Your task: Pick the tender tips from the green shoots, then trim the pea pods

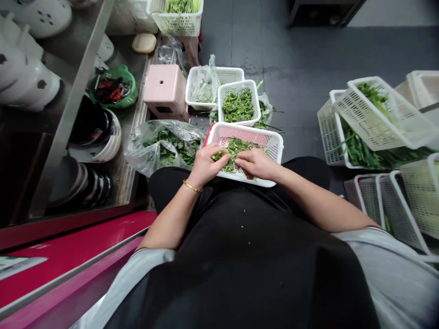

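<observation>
Between left fingers (224, 160), green stems (216, 156) (bunched), loose greens (237, 145) beside.

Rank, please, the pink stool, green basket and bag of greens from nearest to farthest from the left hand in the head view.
1. Bag of greens, left of the left hand.
2. Pink stool, beyond the bag.
3. Green basket, left of the stool.

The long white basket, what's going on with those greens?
A person is handling greens over the long white basket. The left hand holds a small bunch; the right hand is close by, its grip hard to see. A clear bag of greens sits to the left, a smaller basket of greens just beyond.
</observation>
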`<state>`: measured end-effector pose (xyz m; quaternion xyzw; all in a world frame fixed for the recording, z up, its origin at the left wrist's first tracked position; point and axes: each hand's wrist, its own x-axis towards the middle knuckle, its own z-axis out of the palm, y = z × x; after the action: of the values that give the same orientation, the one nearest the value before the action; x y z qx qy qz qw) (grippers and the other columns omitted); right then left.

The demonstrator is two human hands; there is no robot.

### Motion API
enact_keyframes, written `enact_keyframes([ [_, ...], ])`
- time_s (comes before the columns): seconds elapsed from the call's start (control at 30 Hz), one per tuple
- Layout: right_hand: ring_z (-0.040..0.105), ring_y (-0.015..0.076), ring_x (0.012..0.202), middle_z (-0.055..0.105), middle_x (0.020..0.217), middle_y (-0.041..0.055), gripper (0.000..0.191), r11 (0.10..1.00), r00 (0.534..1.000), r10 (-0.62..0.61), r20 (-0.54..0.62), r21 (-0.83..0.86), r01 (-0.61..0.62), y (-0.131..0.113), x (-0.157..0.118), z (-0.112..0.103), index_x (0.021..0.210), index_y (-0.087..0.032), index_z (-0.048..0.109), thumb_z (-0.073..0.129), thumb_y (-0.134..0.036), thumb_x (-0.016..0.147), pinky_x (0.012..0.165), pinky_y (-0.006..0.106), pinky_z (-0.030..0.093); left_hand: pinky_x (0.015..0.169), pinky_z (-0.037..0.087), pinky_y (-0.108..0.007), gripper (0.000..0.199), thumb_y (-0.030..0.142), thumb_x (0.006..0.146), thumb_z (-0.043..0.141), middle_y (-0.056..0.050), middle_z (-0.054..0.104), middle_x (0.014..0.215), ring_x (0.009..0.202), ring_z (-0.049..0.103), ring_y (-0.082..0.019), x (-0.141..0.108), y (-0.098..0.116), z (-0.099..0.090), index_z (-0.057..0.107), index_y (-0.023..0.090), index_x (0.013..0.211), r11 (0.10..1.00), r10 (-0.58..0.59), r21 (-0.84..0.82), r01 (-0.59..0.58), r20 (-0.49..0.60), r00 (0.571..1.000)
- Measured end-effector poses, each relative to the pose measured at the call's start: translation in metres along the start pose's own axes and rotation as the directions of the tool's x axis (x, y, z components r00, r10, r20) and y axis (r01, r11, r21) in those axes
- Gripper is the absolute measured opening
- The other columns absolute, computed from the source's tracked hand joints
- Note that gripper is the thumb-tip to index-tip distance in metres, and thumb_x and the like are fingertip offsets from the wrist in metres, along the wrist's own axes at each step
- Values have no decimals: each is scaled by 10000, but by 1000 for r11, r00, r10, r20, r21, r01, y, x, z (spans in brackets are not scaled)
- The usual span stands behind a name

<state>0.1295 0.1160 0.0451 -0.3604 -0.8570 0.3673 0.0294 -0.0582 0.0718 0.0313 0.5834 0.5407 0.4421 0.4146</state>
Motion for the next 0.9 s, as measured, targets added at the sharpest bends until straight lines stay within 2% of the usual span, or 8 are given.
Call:
enact_keyframes([
  [0.1, 523, 109, 501, 589, 556, 0, 284, 986, 969, -7, 247, 166, -35, 14, -16, 5, 833, -169, 648, 397, -276, 913, 585, 251, 361, 571, 433, -247, 176, 325, 662, 714, -13, 584, 652, 602, 526, -126, 3, -19, -14, 644, 164, 659, 946, -177, -296, 130, -138, 975],
  [0.2, 565, 149, 627, 661, 792, 56, 204, 995, 915, -17, 403, -82, 55, 30, -26, 9, 961, -212, 701, 598, -252, 789, 567, 266, 333, 465, 421, -228, 213, 347, 630, 695, -4, 597, 652, 552, 540, -121, 4, -41, -30, 576, 175, 666, 741, -344, -639, 208, -95, 934],
  [0.33, 562, 186, 705, 658, 905, 81, 311, 917, 962, 91, 258, -399, 20, 44, 0, 30, 1100, -257, 677, 558, -273, 813, 560, 278, 299, 414, 415, -208, 287, 304, 572, 719, -30, 678, 832, 589, 584, -126, 2, -50, -34, 585, 188, 798, 645, -342, -727, 237, 4, 940],
  [0.47, 505, 148, 652, 628, 970, 99, 347, 882, 975, 1, 221, -461, 103, 59, 50, 64, 1156, -205, 641, 445, -244, 873, 553, 276, 286, 430, 450, -214, 347, 261, 571, 754, -18, 668, 757, 613, 616, -144, 2, -47, -28, 578, 182, 860, 631, -347, -720, 288, 69, 935],
  [0.57, 510, 138, 695, 619, 1011, 90, 288, 929, 972, -61, 225, -342, 138, 72, 70, 71, 1071, -200, 683, 518, -270, 845, 579, 267, 313, 449, 464, -220, 328, 276, 594, 775, -1, 641, 685, 590, 616, -143, 3, -49, -29, 570, 173, 828, 645, -364, -694, 321, 90, 927],
  [0.67, 543, 130, 725, 649, 893, 57, 214, 996, 997, -37, 70, -84, 43, 74, 69, 54, 951, -176, 707, 567, -282, 829, 628, 252, 363, 484, 464, -226, 305, 315, 625, 779, -7, 645, 680, 543, 586, -118, 5, -54, -22, 603, 152, 813, 712, -406, -598, 368, 76, 911],
  [0.8, 566, 119, 654, 659, 708, 28, 175, 988, 995, 70, -71, 143, -59, 45, 55, 23, 806, -141, 702, 603, -286, 806, 619, 245, 395, 642, 468, -210, 286, 305, 616, 803, -2, 650, 711, 671, 590, -107, 10, -62, 4, 680, 134, 811, 857, -356, -433, 278, -109, 928],
  [0.9, 587, 111, 621, 680, 731, 28, 238, 969, 994, 107, -10, 227, -101, 28, 55, 19, 910, -141, 698, 561, -321, 836, 588, 228, 421, 645, 461, -204, 266, 292, 609, 813, 7, 640, 711, 677, 572, -98, 13, -65, 11, 669, 131, 765, 818, -372, -531, 220, -197, 907],
])
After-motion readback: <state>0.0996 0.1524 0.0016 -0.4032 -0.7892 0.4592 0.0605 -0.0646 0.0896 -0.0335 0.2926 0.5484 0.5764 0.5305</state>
